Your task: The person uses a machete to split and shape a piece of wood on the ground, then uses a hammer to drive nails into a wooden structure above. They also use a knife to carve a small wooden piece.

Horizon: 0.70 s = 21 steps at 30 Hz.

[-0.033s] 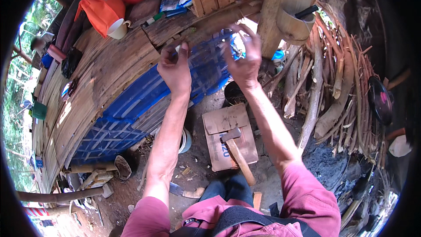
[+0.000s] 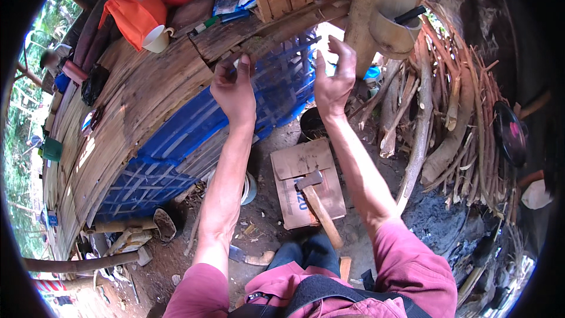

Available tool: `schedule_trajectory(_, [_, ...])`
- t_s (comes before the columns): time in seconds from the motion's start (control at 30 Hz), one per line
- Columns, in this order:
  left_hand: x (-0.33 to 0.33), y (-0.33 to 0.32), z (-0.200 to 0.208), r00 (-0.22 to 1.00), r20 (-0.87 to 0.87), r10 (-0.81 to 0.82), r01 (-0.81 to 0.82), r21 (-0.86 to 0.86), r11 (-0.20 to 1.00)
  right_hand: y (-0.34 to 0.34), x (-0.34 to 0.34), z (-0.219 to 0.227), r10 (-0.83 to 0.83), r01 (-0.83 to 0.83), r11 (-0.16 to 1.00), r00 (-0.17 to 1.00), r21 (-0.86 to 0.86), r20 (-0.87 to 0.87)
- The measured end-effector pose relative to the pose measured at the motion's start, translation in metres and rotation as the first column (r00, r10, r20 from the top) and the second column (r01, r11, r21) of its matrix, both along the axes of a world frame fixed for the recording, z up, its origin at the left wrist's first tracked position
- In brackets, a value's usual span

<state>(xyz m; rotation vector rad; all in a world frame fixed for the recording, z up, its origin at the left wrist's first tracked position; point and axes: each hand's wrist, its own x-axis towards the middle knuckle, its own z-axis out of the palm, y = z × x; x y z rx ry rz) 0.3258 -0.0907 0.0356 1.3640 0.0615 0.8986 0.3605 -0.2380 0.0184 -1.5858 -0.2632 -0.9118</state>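
Both of my arms reach forward, hands raised near the front edge of a wooden platform (image 2: 154,85). My left hand (image 2: 234,91) has its fingers curled against the thumb. A small whitish spot shows at the fingertips, too small to name. Apart from it, my right hand (image 2: 335,79) is held up beside a wooden post, thumb and bent fingers separated with bright background between them. Below and between the hands, blue woven-pattern sheeting (image 2: 194,119) covers the platform's side. A hammer (image 2: 321,209) with a wooden handle lies across a flattened cardboard box (image 2: 288,171) on the ground.
A cream mug (image 2: 156,40) and an orange bag (image 2: 134,9) sit on the platform. Stacked firewood (image 2: 425,112) stands at the right, near grey ash (image 2: 432,224). A bamboo holder (image 2: 393,38) is on the post. A pale bucket (image 2: 249,189) and a knife (image 2: 253,257) are low down.
My right hand has shifted slightly right, and its fingers, blurred before, now show more sharply. My left hand stays in nearly the same place and pose.
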Motion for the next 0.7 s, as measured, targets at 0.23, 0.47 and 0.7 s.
schedule_trajectory(0.23, [0.02,0.004,0.004,0.926,-0.374,0.056,0.139,0.474,0.869,0.013,0.046,-0.021,0.78,-0.483,0.401,0.626,0.779,-0.013])
schedule_trajectory(0.47, [0.04,0.042,0.061,0.864,0.357,0.356,-0.364,0.93,-0.05,0.01,0.108,-0.025,0.638,-0.333,0.475,0.768,0.814,-0.058])
schedule_trajectory(0.7, [0.083,0.061,0.027,0.904,0.058,0.423,-0.049,0.998,-0.032,0.04,0.126,-0.025,0.73,-0.426,0.439,0.682,0.791,-0.038])
